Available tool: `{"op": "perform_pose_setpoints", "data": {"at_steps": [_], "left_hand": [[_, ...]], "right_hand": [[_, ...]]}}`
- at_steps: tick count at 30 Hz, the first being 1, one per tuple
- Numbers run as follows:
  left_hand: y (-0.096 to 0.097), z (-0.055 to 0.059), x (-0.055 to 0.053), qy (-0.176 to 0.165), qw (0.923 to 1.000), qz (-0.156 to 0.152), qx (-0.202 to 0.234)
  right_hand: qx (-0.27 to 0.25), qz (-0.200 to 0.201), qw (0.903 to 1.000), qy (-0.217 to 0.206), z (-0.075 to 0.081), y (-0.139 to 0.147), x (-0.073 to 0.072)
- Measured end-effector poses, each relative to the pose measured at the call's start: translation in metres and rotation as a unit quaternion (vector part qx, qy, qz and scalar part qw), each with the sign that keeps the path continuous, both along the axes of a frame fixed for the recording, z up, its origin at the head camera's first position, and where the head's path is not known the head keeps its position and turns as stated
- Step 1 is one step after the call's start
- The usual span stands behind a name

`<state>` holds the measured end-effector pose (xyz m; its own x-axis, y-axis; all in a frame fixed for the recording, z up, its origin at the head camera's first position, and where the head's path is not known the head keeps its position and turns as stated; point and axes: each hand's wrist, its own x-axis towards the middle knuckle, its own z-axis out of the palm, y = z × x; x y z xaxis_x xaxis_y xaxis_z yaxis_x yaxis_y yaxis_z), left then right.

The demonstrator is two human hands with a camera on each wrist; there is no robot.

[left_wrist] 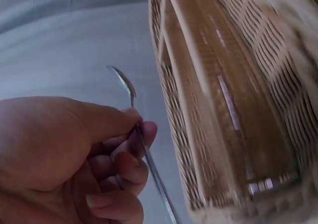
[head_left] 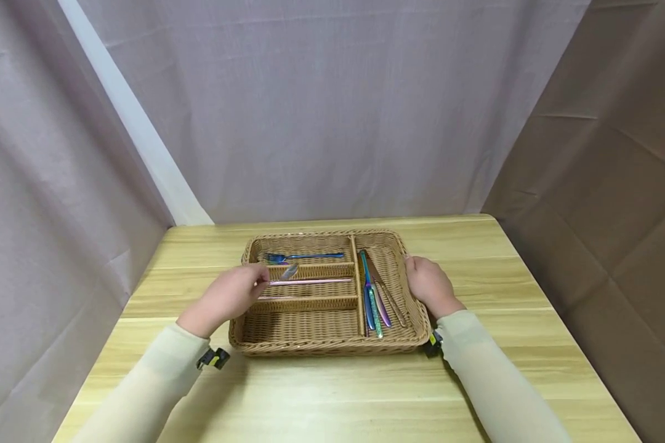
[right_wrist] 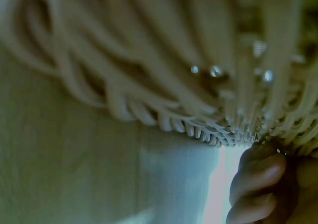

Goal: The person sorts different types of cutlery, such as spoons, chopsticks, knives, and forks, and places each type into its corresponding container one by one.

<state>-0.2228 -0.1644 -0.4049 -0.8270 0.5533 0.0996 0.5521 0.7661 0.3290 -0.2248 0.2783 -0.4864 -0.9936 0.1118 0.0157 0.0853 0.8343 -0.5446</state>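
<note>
My left hand (head_left: pixel 233 292) pinches a thin silver spoon (left_wrist: pixel 158 177) by its handle between thumb and forefinger. Its bowl (head_left: pixel 290 272) shows over the left part of a woven cutlery basket (head_left: pixel 332 347). On the basket's right side, my right hand (head_left: pixel 431 286) grips the rim; in the right wrist view its curled fingers (right_wrist: pixel 256 186) are at the weave. The rear left compartment holds a blue fork (head_left: pixel 316 255). A slim pink utensil (head_left: pixel 321 281) lies in the middle left compartment. Several knives (head_left: pixel 370 301) with coloured handles lie in the long right compartment.
The basket stands on a light wooden table (head_left: pixel 332 400), near its far side. Grey curtain (head_left: pixel 332 111) hangs behind the table and on the left, and brown cloth (head_left: pixel 604 154) on the right. Wooden dividers (head_left: pixel 310 303) split the basket.
</note>
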Motion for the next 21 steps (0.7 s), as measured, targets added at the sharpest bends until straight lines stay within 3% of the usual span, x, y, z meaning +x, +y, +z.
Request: {"op": "perform_pose_setpoints", "data": {"at_steps": [6, 14, 21], "left_hand": [[0.027, 0.001, 0.010, 0.008, 0.9982, -0.060, 0.000], [0.053, -0.006, 0.025, 0.006, 0.9940, -0.107, -0.020], [0.068, -0.015, 0.028, 0.016, 0.9908, -0.128, -0.039]], "right_hand": [[0.001, 0.002, 1.0000, -0.003, 0.000, 0.001, -0.002], [0.000, 0.004, 1.0000, -0.004, -0.002, 0.000, -0.001], [-0.001, -0.001, 1.0000, -0.003, -0.001, 0.001, -0.002]]}}
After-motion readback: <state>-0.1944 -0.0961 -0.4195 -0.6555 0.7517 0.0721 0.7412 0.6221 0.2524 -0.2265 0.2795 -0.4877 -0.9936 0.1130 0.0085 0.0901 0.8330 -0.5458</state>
